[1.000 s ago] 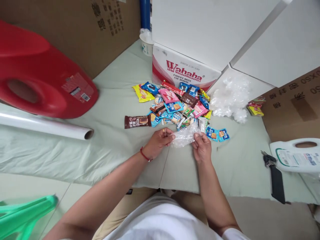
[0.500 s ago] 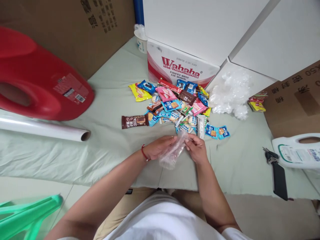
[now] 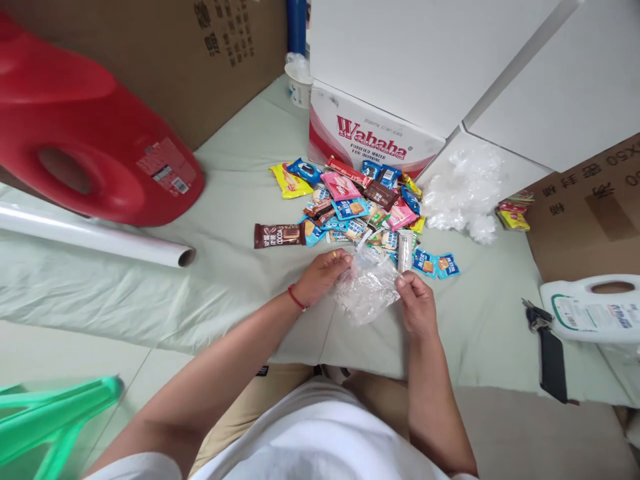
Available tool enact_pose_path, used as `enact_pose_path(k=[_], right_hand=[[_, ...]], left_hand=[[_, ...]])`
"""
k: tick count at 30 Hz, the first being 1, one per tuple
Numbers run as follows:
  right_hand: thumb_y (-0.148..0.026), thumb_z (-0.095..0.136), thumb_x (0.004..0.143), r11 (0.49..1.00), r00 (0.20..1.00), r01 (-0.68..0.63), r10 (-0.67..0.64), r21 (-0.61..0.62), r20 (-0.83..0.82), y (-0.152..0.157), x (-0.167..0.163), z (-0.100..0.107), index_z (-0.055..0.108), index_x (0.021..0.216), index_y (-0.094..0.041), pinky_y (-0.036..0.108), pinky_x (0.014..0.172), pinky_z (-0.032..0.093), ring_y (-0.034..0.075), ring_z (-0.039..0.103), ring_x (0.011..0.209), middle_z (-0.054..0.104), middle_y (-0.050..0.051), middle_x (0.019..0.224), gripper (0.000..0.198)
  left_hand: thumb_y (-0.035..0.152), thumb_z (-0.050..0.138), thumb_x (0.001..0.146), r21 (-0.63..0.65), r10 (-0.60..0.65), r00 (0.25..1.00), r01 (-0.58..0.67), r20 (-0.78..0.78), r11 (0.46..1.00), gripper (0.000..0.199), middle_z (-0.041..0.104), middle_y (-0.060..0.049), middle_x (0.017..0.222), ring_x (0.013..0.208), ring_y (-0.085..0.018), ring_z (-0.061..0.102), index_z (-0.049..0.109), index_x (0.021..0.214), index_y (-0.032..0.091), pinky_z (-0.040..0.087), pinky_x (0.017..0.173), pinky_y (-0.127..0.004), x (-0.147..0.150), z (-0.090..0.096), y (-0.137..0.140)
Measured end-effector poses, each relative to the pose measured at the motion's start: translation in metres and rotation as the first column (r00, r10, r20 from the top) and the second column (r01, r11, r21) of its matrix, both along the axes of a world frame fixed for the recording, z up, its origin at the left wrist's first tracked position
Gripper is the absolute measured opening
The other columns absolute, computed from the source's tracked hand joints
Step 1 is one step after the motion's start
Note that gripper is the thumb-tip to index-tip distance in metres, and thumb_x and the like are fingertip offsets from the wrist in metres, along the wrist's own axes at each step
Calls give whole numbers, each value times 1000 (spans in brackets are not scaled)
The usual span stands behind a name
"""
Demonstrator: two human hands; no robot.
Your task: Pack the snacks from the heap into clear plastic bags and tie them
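A clear plastic bag (image 3: 369, 293) is stretched between my two hands, just in front of a heap of snacks. My left hand (image 3: 323, 275) pinches its left edge; a red bracelet circles that wrist. At the opposite edge, my right hand (image 3: 416, 299) grips the bag between thumb and fingers. The heap holds several wrapped snacks, among them a pink packet (image 3: 341, 186), a yellow packet (image 3: 291, 181) and a blue biscuit packet (image 3: 349, 208). A brown cocoa bar (image 3: 279, 235) lies at its left side, and a silvery stick packet (image 3: 405, 250) stands out near my right hand.
Behind the heap is a Wahaha carton (image 3: 370, 137), with crumpled clear bags (image 3: 467, 193) to its right. A red jug (image 3: 110, 147) and a plastic roll (image 3: 100, 233) lie left. On the right are a white bottle (image 3: 590, 307) and black phone-like object with keys (image 3: 553, 367).
My hands have drawn apart, my right hand moving right, and the bunched bag is now spread wider between them. The view has shifted slightly.
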State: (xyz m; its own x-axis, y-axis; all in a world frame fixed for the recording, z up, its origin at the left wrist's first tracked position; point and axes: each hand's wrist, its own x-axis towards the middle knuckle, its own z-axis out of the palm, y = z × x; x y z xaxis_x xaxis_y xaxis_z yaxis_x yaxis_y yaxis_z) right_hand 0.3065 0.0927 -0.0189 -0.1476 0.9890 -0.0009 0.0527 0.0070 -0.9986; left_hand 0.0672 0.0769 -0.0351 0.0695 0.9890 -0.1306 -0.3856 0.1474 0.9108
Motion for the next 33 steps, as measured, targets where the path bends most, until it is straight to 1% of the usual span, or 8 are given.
enact_pose_path(k=[4, 10, 13, 18, 20, 25, 28, 33], right_hand=[[-64, 63, 90, 987, 963, -142, 154, 68, -219, -18, -5, 12, 61, 70, -23, 46, 103, 46, 31, 56, 127, 60, 4, 143, 46], [-53, 72, 84, 979, 969, -204, 206, 28, -140, -11, -19, 6, 64, 115, -30, 43, 87, 56, 29, 65, 114, 44, 3, 164, 39], [-40, 78, 83, 942, 946, -312, 297, 119, 133, -3, -17, -1, 63, 135, -31, 40, 99, 51, 29, 61, 127, 59, 5, 150, 55], [-35, 62, 95, 938, 942, -277, 223, 210, 250, -9, 3, -5, 76, 88, -24, 36, 89, 53, 22, 68, 97, 71, 6, 105, 19], [-37, 64, 94, 956, 954, -227, 180, 184, 239, -14, 8, -4, 76, 100, -26, 36, 90, 54, 23, 67, 103, 70, 7, 114, 17], [-40, 87, 74, 963, 943, -223, 173, 153, 285, -15, -3, 0, 58, 145, -30, 40, 105, 49, 29, 57, 130, 55, 9, 152, 77], [-48, 80, 81, 981, 962, -170, 145, 95, 231, -11, -8, 4, 76, 105, -24, 36, 86, 53, 23, 65, 94, 73, 6, 105, 34], [-51, 85, 76, 975, 994, 25, -1, -220, 107, -22, 20, 19, 71, 84, -21, 23, 51, 33, 10, 41, 57, 57, -2, 69, 34]], left_hand=[[71, 64, 87, 78, -40, 987, 53, -154, 996, 57, 71, -5, 89, 80, -17, 62, 74, 101, 16, 49, 76, -30, 4, -6, -2], [71, 64, 87, 109, -78, 975, 102, -208, 989, 60, 74, -6, 90, 81, -19, 64, 78, 107, 16, 51, 79, -32, 5, -12, -2], [68, 63, 90, 159, -58, 973, 95, -221, 983, 56, 75, -10, 102, 91, -22, 66, 80, 105, 17, 51, 83, -34, 4, -11, -1], [63, 61, 94, 263, 93, 963, -24, -254, 964, 50, 69, -13, 118, 111, -26, 63, 82, 102, 19, 52, 87, -35, -4, -4, 2], [65, 61, 93, 245, 89, 969, -30, -232, 969, 52, 70, -12, 111, 106, -25, 64, 81, 103, 18, 51, 85, -34, -5, -2, 2], [70, 61, 90, 183, -61, 986, 89, -157, 979, 60, 70, -6, 80, 74, -16, 62, 77, 104, 14, 49, 71, -29, 1, -1, 1], [73, 60, 88, 164, 7, 989, 18, -147, 986, 61, 62, -1, 64, 59, -13, 56, 73, 101, 15, 46, 60, -26, 2, -2, 2], [71, 61, 88, 49, 158, 982, -154, -105, 987, 56, 40, 8, 52, 42, -9, 40, 68, 99, 17, 34, 43, -23, -5, -3, 7]])
